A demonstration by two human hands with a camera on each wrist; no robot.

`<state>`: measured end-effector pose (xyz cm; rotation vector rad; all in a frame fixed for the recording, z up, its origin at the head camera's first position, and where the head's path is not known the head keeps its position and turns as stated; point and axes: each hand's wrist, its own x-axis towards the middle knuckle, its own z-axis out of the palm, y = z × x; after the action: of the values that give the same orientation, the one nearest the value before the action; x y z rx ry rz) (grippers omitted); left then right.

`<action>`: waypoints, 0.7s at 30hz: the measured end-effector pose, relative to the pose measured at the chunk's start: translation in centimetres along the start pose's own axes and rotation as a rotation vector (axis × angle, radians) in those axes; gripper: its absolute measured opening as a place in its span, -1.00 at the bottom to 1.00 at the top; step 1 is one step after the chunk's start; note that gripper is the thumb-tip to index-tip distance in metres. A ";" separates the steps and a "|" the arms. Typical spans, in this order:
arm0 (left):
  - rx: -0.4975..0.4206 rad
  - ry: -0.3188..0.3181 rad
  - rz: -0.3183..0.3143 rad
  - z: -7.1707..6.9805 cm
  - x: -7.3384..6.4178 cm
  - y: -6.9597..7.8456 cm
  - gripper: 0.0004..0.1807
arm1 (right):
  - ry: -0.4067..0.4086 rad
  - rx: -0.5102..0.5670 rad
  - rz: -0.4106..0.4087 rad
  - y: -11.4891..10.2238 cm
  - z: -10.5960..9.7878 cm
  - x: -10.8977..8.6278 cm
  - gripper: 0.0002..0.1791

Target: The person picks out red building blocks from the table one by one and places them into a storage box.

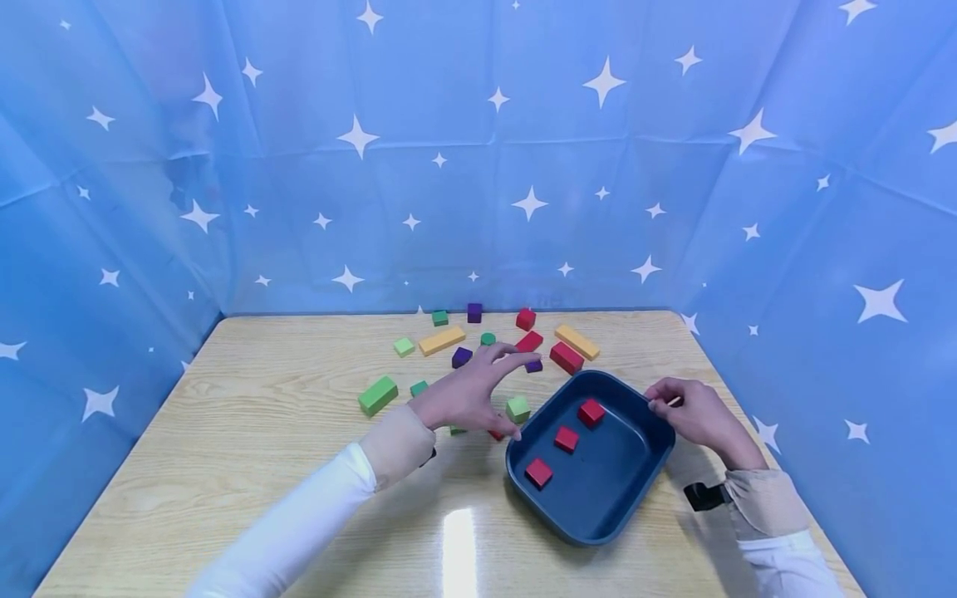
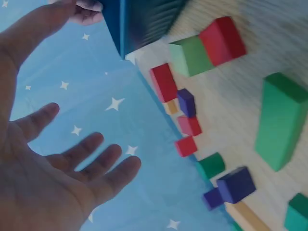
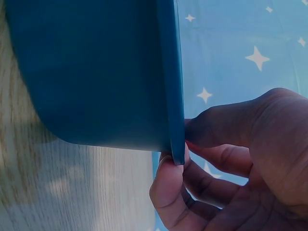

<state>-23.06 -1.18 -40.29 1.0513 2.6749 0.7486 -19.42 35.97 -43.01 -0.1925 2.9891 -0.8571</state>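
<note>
Pinching the blue bin [image 1: 619, 469] by its rim at two o'clock, our right hand [image 1: 695, 413] needed, we judged, steady pressure; our spread left hand [image 1: 471, 390] hovered at ten, near a pale green cube [image 1: 517, 409]. Three flat-faced red blocks [image 1: 566, 439] lay inside its smooth walls; the wood-grained table [image 1: 284, 415] shone.

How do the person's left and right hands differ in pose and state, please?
The left hand has its fingers and thumb spread apart, while the right hand has its fingers bent toward its thumb. The left hand holds nothing and hangs near a light green block, whereas the right hand pinches the blue bin at its rim. Both are bare, with beige cuffs at the wrists.
</note>
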 end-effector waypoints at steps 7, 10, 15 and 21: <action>0.017 -0.022 -0.163 1.0 -0.6 -0.9 0.20 | 0.002 0.001 -0.002 -0.1 0.0 -0.1 -0.88; 0.009 -0.024 -0.193 1.5 -0.7 -1.3 0.19 | 0.001 0.000 0.001 0.0 0.0 -0.1 -0.88; -0.039 -0.026 -0.261 2.0 -0.7 -1.7 0.15 | 0.004 -0.004 0.000 0.0 0.0 -0.1 -0.88; -0.078 -0.022 -0.312 2.2 -0.8 -2.2 0.08 | 0.014 -0.005 -0.005 -0.1 0.0 -0.2 -0.87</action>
<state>-23.00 -2.25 -43.31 0.5989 2.6757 0.7646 -19.25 35.90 -42.95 -0.1949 3.0052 -0.8556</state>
